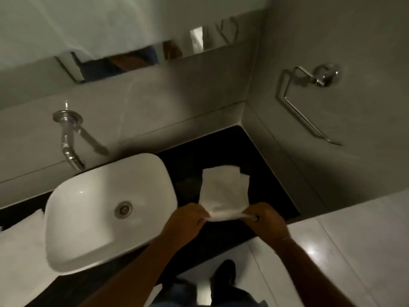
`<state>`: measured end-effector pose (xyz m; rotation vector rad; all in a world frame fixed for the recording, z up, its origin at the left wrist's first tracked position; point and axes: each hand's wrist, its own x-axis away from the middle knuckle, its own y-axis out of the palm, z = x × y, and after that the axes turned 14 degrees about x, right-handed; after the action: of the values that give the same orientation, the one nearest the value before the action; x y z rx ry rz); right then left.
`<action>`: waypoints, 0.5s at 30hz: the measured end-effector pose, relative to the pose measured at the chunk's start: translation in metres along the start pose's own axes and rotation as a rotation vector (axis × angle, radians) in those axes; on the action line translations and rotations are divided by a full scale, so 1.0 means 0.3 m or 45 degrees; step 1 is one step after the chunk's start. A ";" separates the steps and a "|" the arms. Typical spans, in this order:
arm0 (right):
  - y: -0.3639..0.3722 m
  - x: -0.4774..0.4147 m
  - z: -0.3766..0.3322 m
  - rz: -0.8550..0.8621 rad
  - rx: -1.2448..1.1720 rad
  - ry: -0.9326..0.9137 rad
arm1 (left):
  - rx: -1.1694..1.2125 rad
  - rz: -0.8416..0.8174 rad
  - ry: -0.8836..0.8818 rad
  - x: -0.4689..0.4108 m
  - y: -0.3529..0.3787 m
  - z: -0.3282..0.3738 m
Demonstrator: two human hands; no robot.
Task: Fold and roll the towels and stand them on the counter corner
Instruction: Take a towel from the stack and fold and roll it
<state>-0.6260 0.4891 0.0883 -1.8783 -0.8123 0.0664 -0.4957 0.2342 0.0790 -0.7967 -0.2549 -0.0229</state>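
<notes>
Two bare forearms reach in from the bottom edge, above one dark shoe (223,273) on the pale floor. Left hand (184,220) and right hand (266,219) are both closed, each pinching one end of the near edge of a single white towel (223,189). That towel lies folded flat on the black worktop (261,169), in its right part between the basin and the right wall; its near edge is bunched, possibly a first turn of a roll, though blur prevents certainty. Far end shows two or three offset layers. Far right corner of the worktop is bare black. One white basin (106,209) sits left of the towel. A second white cloth (20,244) lies at the left edge. One chrome tap (68,140) on the back wall; one chrome towel ring (307,100) on the right wall.
</notes>
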 end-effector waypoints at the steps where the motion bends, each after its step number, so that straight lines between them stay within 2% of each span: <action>1: 0.075 -0.011 0.053 -0.118 -0.010 0.050 | 0.022 -0.116 -0.101 -0.006 0.071 -0.030; 4: 0.278 -0.024 0.157 -0.293 -0.089 0.140 | 0.175 -0.224 -0.398 0.003 0.208 -0.090; 7: 0.361 -0.029 0.174 -0.244 -0.253 0.306 | 0.360 -0.085 -0.513 -0.001 0.270 -0.131; 9: 0.368 -0.053 0.163 -0.219 -0.312 0.409 | 0.333 0.050 -0.458 -0.017 0.302 -0.161; 11: 0.378 -0.079 0.151 -0.175 -0.273 0.456 | 0.171 0.185 -0.331 -0.037 0.331 -0.177; 14: 0.401 -0.091 0.125 -0.027 0.042 0.357 | -0.217 0.043 0.013 -0.047 0.365 -0.169; 15: 0.411 -0.088 0.121 0.023 0.181 0.312 | -0.262 -0.025 0.094 -0.042 0.375 -0.169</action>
<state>-0.5987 0.4750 -0.0393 -1.7194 -0.6068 -0.0915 -0.4837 0.2761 -0.0372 -0.9956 -0.1923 -0.0977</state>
